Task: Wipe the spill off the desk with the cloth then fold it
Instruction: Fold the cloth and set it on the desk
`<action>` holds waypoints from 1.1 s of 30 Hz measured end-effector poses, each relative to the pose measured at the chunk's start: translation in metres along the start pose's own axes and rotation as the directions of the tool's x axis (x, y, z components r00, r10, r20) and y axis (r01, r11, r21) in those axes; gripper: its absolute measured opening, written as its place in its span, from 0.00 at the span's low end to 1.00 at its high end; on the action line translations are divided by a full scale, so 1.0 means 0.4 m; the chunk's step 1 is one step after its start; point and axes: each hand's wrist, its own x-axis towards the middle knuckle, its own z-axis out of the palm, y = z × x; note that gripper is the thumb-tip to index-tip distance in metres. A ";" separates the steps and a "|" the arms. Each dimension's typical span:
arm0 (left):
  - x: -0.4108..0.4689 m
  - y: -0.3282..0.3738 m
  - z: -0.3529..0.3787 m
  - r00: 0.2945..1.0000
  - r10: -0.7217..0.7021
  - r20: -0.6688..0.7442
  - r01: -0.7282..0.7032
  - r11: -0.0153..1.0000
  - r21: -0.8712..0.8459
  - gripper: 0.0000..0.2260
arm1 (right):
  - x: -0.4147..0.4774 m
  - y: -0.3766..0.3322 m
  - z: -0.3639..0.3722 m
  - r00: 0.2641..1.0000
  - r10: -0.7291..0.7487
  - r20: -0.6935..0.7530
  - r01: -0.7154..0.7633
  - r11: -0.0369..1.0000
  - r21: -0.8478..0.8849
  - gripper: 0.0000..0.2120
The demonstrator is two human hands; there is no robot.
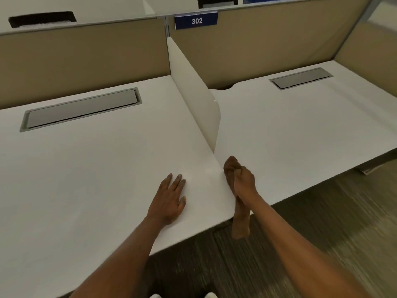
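Note:
A brown cloth [240, 224] hangs bunched from my right hand [245, 181], which grips it at the seam between two white desks; its lower end dangles below the desk edge over the floor. My left hand [169, 198] lies flat, fingers spread, on the left desk [86, 179] near its front right corner, holding nothing. A faint wet sheen on the desk [206, 171] shows between the two hands. The cloth's upper part [231, 166] pokes out above my right fist.
A white divider panel [193, 89] stands between the left desk and the right desk [300, 130]. Each desk has a grey cable hatch [81, 109], [300, 78]. Tan partition walls [86, 54] with a blue "302" sign [196, 20] run behind. Dark carpet floor [300, 244] lies in front.

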 end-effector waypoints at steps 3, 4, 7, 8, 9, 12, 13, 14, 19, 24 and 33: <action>0.000 0.011 0.000 1.000 -0.023 0.003 0.023 0.999 -0.043 0.26 | -0.033 -0.051 -0.059 0.993 0.110 0.049 -0.119 0.954 0.276 0.12; 0.001 0.022 -0.003 0.999 -0.048 -0.001 0.047 0.993 -0.104 0.26 | -0.047 -0.077 -0.078 0.987 0.119 0.105 -0.150 0.920 0.363 0.13; 0.009 0.095 -0.053 0.985 -0.170 0.014 0.157 0.874 -0.461 0.26 | -0.088 -0.162 -0.128 0.968 0.081 0.240 -0.204 0.809 0.552 0.15; 0.010 0.127 -0.088 0.979 -0.202 0.038 0.183 0.773 -0.607 0.27 | -0.102 -0.190 -0.142 0.958 0.056 0.281 -0.224 0.760 0.611 0.16; 0.011 0.158 -0.130 0.975 -0.215 0.063 0.188 0.634 -0.750 0.29 | -0.114 -0.218 -0.152 0.945 0.015 0.326 -0.243 0.701 0.671 0.18; 0.014 0.198 -0.249 0.981 -0.160 0.108 0.135 0.168 -0.976 0.36 | -0.140 -0.294 -0.164 0.906 -0.092 0.414 -0.313 0.515 0.798 0.20; 0.015 0.190 -0.279 0.983 -0.132 0.131 0.138 0.043 -0.990 0.39 | -0.144 -0.311 -0.161 0.894 -0.105 0.437 -0.343 0.467 0.815 0.19; 0.015 0.178 -0.310 0.982 -0.111 0.155 0.149 -0.064 -0.987 0.41 | -0.148 -0.325 -0.154 0.881 -0.113 0.460 -0.376 0.423 0.824 0.17; -0.007 0.116 -0.383 0.950 -0.276 0.147 0.190 0.138 -0.972 0.26 | -0.179 -0.323 -0.073 0.800 -0.097 0.592 -0.511 0.407 0.757 0.22; -0.050 0.082 -0.347 0.944 -0.299 0.138 0.219 0.259 -0.941 0.08 | -0.207 -0.277 -0.003 0.756 -0.108 0.646 -0.469 0.599 0.649 0.22; -0.043 0.050 -0.398 0.938 -0.344 0.051 0.157 0.289 -0.944 0.08 | -0.218 -0.316 0.020 0.696 -0.288 0.658 -0.051 0.894 0.446 0.50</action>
